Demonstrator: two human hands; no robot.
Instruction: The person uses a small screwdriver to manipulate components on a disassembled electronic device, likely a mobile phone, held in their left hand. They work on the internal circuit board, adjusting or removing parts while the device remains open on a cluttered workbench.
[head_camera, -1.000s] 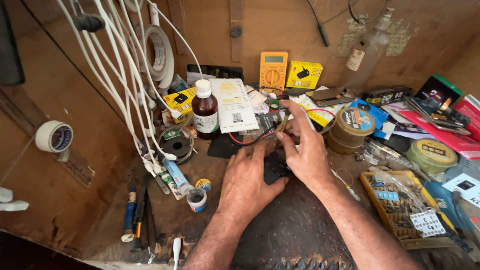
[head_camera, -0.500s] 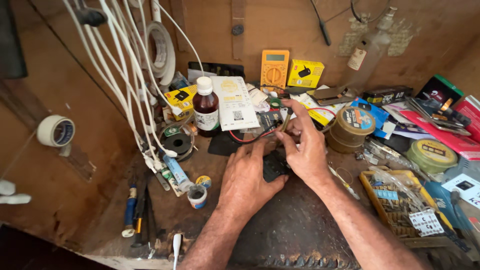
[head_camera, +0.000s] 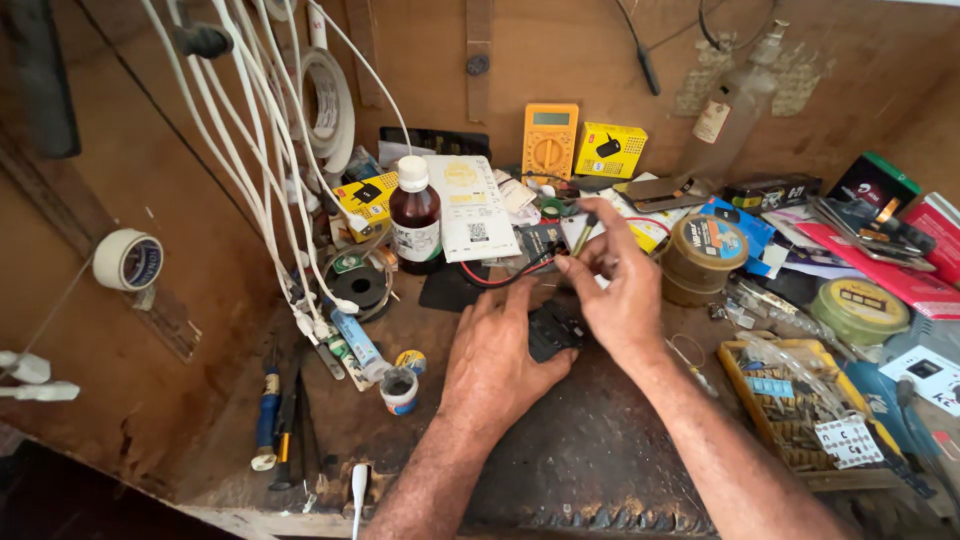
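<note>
A cluttered wooden surface (head_camera: 420, 440) carries white cables (head_camera: 250, 160), a yellow multimeter (head_camera: 549, 141) and a brown bottle (head_camera: 415, 218). At its middle, the left hand (head_camera: 497, 360) presses flat on a small black device (head_camera: 553, 333), while the right hand (head_camera: 618, 290), fingers pinched, grips a thin tool above the device.

- We see warm, soft light from above, brightest at the right.
- The bottom left corner is dark.
- Edges bend outward.
- Most looks sharp; no strong glare.
</note>
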